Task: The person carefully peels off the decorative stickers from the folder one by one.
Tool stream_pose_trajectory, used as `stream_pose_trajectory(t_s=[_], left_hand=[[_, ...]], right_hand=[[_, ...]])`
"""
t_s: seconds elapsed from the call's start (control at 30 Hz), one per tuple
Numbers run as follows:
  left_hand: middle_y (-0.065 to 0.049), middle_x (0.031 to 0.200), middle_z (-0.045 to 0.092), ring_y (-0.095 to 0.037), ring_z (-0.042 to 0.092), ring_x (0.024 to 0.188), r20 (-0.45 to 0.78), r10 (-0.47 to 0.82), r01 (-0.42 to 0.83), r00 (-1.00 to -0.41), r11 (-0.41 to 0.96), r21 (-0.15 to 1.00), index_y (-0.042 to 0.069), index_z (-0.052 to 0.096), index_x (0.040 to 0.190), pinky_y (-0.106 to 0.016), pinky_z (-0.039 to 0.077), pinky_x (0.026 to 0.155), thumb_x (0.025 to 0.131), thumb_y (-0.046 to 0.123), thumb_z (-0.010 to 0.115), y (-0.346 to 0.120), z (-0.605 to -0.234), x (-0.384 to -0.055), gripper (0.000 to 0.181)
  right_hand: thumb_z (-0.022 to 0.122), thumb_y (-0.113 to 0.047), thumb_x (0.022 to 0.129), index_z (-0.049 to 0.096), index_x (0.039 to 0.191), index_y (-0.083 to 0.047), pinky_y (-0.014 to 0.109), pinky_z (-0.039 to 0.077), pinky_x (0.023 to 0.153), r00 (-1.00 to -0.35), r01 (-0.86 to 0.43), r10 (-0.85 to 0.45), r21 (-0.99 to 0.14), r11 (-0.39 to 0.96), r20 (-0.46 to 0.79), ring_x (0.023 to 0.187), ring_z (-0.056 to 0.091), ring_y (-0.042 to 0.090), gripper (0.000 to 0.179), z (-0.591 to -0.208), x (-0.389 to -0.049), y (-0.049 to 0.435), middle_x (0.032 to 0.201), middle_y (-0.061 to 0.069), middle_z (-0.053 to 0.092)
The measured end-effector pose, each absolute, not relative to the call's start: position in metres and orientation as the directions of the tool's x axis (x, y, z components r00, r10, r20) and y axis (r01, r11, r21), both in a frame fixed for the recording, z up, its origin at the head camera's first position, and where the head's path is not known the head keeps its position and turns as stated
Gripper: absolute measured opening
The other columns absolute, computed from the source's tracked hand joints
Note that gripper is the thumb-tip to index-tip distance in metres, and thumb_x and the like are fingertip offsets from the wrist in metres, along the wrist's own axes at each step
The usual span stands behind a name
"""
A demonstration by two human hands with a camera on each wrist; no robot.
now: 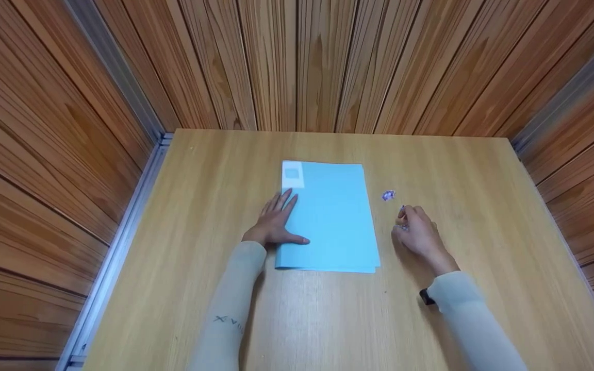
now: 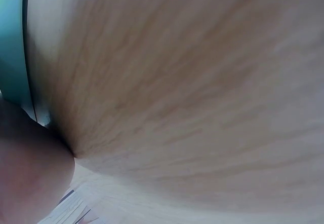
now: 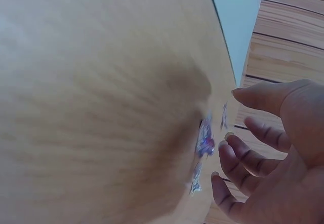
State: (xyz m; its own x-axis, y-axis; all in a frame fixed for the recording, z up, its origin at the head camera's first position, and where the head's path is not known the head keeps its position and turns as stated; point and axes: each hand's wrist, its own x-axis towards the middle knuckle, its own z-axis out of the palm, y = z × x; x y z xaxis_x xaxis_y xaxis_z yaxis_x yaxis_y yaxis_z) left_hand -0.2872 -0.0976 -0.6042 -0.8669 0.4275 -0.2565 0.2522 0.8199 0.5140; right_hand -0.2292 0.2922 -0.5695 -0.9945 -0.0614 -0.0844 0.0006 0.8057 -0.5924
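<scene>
A light blue folder (image 1: pixel 330 216) lies flat on the table, with a white label (image 1: pixel 293 180) at its far left corner. My left hand (image 1: pixel 276 226) rests on the folder's left edge, fingers and thumb spread. Beside the folder, to its right, my right hand (image 1: pixel 421 234) hovers low over small shiny purple-and-silver pieces. One such piece (image 1: pixel 389 195) lies just beyond the hand. From the right wrist, the thumb and bent fingers (image 3: pixel 248 168) stand apart, with a purple piece (image 3: pixel 205 138) on the table near the fingertips. What kind these pieces are cannot be made out.
The wooden table (image 1: pixel 173 257) extends around the folder on all sides. Wood-plank walls (image 1: pixel 317 67) rise at the back, left and right, with metal framing (image 1: pixel 121 221) along the table's left edge.
</scene>
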Motion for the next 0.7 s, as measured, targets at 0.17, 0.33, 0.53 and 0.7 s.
stream_pose_trajectory(t_s=[0.17,0.33,0.53,0.7], left_hand=[[0.007,0.172,-0.013,-0.027,-0.015,0.158,-0.25,0.429,0.258,-0.868,0.82,0.511,0.028,0.003,0.166,-0.049,-0.003,0.127,0.071,0.075,0.078,-0.098,-0.603,-0.286,0.131],[0.007,0.172,-0.014,-0.026,-0.015,0.158,-0.25,0.431,0.258,-0.867,0.817,0.516,0.028,0.002,0.166,-0.049,-0.003,0.126,0.071,0.075,0.078,-0.098,-0.604,-0.286,0.131],[0.008,0.172,-0.014,-0.026,-0.016,0.158,-0.255,0.43,0.253,-0.866,0.817,0.519,0.03,0.002,0.166,-0.051,-0.002,0.126,0.071,0.076,0.077,-0.098,-0.604,-0.286,0.13],[0.008,0.172,-0.015,-0.026,-0.016,0.158,-0.26,0.438,0.261,-0.86,0.817,0.513,0.028,0.001,0.166,-0.05,-0.003,0.126,0.071,0.076,0.077,-0.099,-0.605,-0.288,0.131]], right_hand=[[0.064,-0.014,0.099,0.056,0.123,-0.003,0.042,0.05,0.08,-0.993,-0.028,-0.09,-0.593,0.804,-0.075,0.101,0.055,0.033,0.027,-0.572,-0.23,0.283,0.116,0.015,0.053],[0.066,-0.013,0.098,0.057,0.12,-0.003,0.042,0.051,0.085,-0.985,-0.078,-0.153,-0.605,0.793,-0.073,0.1,0.055,0.03,0.026,-0.578,-0.231,0.272,0.114,0.013,0.053],[0.067,-0.013,0.097,0.059,0.121,-0.003,0.044,0.051,0.087,-0.979,-0.115,-0.19,-0.569,0.815,-0.074,0.099,0.054,0.029,0.027,-0.582,-0.232,0.258,0.112,0.013,0.054],[0.069,-0.015,0.096,0.058,0.129,-0.001,0.05,0.049,0.094,-0.972,-0.134,-0.215,-0.533,0.835,-0.093,0.106,0.052,0.032,0.038,-0.582,-0.234,0.247,0.123,0.016,0.054]])
